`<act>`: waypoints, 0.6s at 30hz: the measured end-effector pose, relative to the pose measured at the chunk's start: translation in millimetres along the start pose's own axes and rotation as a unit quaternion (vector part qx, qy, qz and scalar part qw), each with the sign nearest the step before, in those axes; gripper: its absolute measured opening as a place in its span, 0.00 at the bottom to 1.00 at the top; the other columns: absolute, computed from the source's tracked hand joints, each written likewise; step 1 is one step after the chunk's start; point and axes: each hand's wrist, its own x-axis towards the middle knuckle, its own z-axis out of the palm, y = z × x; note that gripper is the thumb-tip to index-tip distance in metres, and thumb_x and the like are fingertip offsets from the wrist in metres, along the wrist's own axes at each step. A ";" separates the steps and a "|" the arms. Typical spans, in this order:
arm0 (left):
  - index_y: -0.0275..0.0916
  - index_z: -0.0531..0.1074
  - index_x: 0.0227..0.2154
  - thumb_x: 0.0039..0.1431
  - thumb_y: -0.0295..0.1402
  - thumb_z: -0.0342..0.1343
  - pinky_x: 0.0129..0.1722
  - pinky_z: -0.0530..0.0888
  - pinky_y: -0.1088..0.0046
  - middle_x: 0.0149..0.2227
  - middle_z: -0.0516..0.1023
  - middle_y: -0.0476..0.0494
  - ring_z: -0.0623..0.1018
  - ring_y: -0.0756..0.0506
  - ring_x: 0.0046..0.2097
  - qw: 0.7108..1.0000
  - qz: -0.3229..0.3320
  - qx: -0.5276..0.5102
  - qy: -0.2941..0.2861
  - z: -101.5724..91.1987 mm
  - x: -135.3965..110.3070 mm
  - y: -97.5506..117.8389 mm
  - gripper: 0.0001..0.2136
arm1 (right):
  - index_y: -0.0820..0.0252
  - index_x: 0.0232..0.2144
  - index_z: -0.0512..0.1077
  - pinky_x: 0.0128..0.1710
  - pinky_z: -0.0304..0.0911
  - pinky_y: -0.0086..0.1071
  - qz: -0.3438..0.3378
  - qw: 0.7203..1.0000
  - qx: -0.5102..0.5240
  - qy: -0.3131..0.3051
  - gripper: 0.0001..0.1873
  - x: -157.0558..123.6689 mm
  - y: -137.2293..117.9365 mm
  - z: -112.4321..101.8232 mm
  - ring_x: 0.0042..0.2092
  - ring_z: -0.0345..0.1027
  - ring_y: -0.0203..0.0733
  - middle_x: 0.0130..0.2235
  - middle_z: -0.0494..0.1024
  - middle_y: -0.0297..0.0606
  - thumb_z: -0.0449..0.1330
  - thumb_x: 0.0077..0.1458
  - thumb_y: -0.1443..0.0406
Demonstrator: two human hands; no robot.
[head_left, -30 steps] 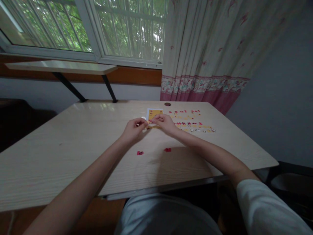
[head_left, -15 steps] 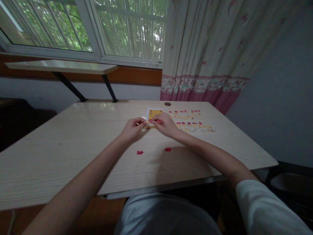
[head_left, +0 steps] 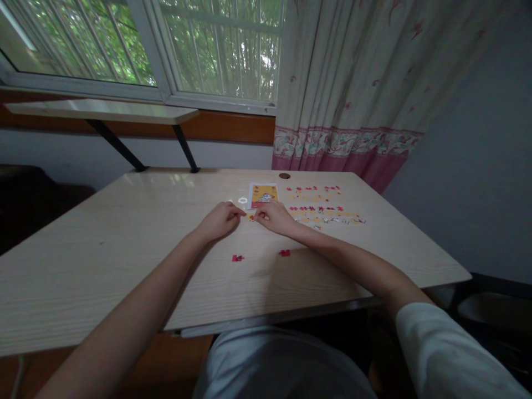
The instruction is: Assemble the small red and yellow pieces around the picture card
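Between my hands, yellow puzzle pieces (head_left: 250,218) with red marks lie at the table's middle, partly covered by fingers. My left hand (head_left: 220,221) is closed, with thumb and forefinger at the left edge of these pieces. From the other side, my right hand (head_left: 275,218) pinches their right edge. Just behind stands out a picture card (head_left: 264,194), yellow and red with a white figure, its lower part behind my right hand. Nearer to me lie two separate red puzzle pieces, one on the left (head_left: 237,258) and one on the right (head_left: 285,253).
Rows of loose red puzzle pieces (head_left: 316,209), plus yellow and white ones (head_left: 351,220), cover the table right of the card. A small whitish ring-like thing (head_left: 243,200) lies left of the card. A raised shelf (head_left: 103,112) stands at the back left, near the window and curtain (head_left: 332,100).
Both hands have come down slightly toward the table and the fingers have parted a little, so the yellow pieces show between them. More of the picture card is visible.
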 end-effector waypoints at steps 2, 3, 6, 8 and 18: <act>0.36 0.79 0.38 0.51 0.24 0.47 0.40 0.70 0.69 0.33 0.76 0.42 0.73 0.46 0.35 1.000 0.019 0.009 0.000 1.3 0.2 0.5 0.17 | 0.60 0.30 0.76 0.38 0.53 0.32 -0.009 1.000 -0.002 -0.001 0.08 -0.4 -2.0 -0.4 0.37 0.67 0.39 0.32 0.79 0.35 0.58 0.57 0.64; 0.37 0.79 0.38 0.51 0.24 0.47 0.42 0.71 0.69 0.33 0.76 0.42 0.73 0.46 0.36 1.000 0.028 0.012 0.000 1.8 0.2 0.5 0.17 | 0.60 0.30 0.76 0.38 0.53 0.32 -0.011 1.000 -0.004 -0.001 0.08 -0.7 -2.7 -0.6 0.38 0.67 0.39 0.33 0.79 0.36 0.58 0.57 0.64; 0.39 0.80 0.38 0.51 0.24 0.47 0.44 0.70 0.66 0.34 0.75 0.42 0.73 0.45 0.38 0.999 0.047 0.024 -0.006 2.2 0.0 0.6 0.18 | 0.59 0.30 0.76 0.39 0.54 0.32 -0.011 1.000 -0.016 0.001 0.07 -1.4 -3.3 -0.6 0.38 0.67 0.39 0.33 0.79 0.36 0.58 0.57 0.64; 0.40 0.80 0.38 0.51 0.23 0.47 0.44 0.70 0.65 0.34 0.75 0.41 0.72 0.44 0.38 0.998 0.055 0.036 -0.012 1.8 -0.6 1.4 0.18 | 0.59 0.30 0.76 0.40 0.54 0.32 -0.005 1.000 -0.021 0.002 0.07 -1.5 -3.3 -0.3 0.39 0.67 0.40 0.34 0.79 0.37 0.58 0.56 0.65; 0.40 0.80 0.38 0.54 0.25 0.47 0.43 0.69 0.65 0.36 0.74 0.40 0.71 0.43 0.39 0.993 0.067 0.094 -0.017 -0.6 -2.5 5.3 0.16 | 0.60 0.31 0.75 0.40 0.54 0.32 -0.009 1.000 -0.028 0.000 0.07 -1.1 -3.6 0.0 0.39 0.66 0.40 0.34 0.78 0.36 0.58 0.56 0.65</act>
